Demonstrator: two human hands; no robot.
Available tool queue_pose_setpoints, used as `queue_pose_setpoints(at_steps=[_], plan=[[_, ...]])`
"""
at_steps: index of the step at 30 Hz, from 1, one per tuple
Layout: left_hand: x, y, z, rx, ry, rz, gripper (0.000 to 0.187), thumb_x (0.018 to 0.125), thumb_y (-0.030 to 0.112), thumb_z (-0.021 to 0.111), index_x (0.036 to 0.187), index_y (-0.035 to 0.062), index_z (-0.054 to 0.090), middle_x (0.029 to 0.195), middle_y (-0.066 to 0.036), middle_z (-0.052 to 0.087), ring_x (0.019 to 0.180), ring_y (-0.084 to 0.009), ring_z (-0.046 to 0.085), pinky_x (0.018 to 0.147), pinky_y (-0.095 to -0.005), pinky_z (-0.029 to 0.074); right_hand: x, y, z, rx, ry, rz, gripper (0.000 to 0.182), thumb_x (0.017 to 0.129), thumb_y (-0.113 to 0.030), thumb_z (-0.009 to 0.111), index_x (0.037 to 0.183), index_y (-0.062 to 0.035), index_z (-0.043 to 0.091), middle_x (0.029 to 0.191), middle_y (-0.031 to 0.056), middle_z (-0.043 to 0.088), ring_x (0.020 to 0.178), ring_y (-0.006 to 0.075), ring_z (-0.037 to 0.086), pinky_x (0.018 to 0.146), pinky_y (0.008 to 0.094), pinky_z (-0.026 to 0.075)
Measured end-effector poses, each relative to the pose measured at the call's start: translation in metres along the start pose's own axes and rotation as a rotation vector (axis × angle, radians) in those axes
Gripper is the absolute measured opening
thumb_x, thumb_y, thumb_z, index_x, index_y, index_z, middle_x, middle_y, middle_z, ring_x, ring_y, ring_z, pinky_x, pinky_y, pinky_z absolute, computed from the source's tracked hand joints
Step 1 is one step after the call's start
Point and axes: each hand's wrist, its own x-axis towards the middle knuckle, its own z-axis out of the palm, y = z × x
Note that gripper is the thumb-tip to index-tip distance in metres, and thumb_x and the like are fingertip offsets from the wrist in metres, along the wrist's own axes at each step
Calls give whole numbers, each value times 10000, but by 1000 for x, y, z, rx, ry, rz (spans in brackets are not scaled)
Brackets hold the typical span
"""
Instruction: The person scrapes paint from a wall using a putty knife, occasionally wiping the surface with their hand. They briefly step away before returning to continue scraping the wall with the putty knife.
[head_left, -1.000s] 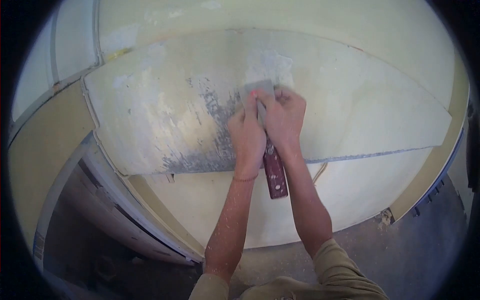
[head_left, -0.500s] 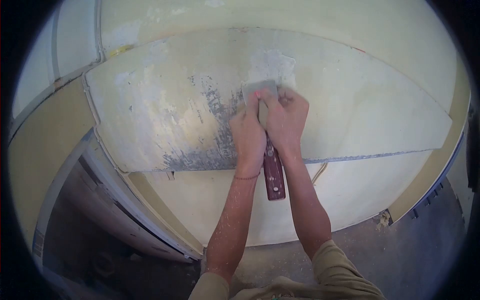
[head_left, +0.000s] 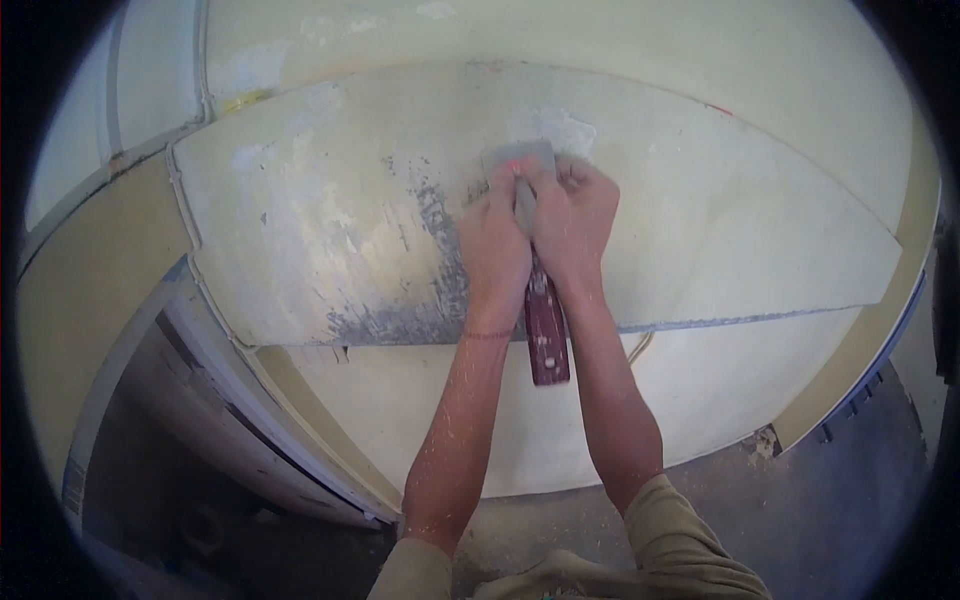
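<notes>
A scraper with a dark red handle (head_left: 546, 335) and a flat metal blade lies against the pale, scuffed panel (head_left: 740, 220). My left hand (head_left: 495, 240) grips the scraper from the left, its fingers near the blade. From the right, my right hand (head_left: 575, 220) closes on the same tool, its fingertips beside the blade. The handle's lower end sticks out between my wrists. Dark scraped marks (head_left: 435, 230) show left of my hands, and a lighter patch (head_left: 570, 132) lies just above the blade.
Below the panel is a white wall surface (head_left: 720, 380). An open doorway with a pale frame (head_left: 270, 420) stands at the lower left. Grey floor (head_left: 830, 510) shows at the lower right. A thin cable (head_left: 185, 205) runs down the panel's left edge.
Both hands and the scraper have moved slightly up the panel, and the handle's lower end sits a little higher. The grip looks the same.
</notes>
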Motion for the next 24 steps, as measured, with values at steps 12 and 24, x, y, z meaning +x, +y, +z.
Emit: queue_pose_setpoints(at_steps=[12, 24], plan=[[14, -5, -1, 158, 41, 143, 474, 1001, 319, 469, 945, -118, 644, 773, -177, 648, 739, -211, 578, 722, -366, 454, -3, 3, 4, 122, -25, 28, 275, 775, -148, 691, 644, 78, 607, 534, 112, 551, 536, 120, 512, 510, 331, 409], [54, 15, -10, 393, 79, 338, 416, 1013, 282, 444, 928, -51, 678, 806, -244, 648, 739, -269, 608, 733, -409, 450, 31, -38, 40, -39, -55, -32, 291, 774, -143, 674, 614, 76, 568, 500, 141, 516, 488, 140, 473, 487, 367, 386]])
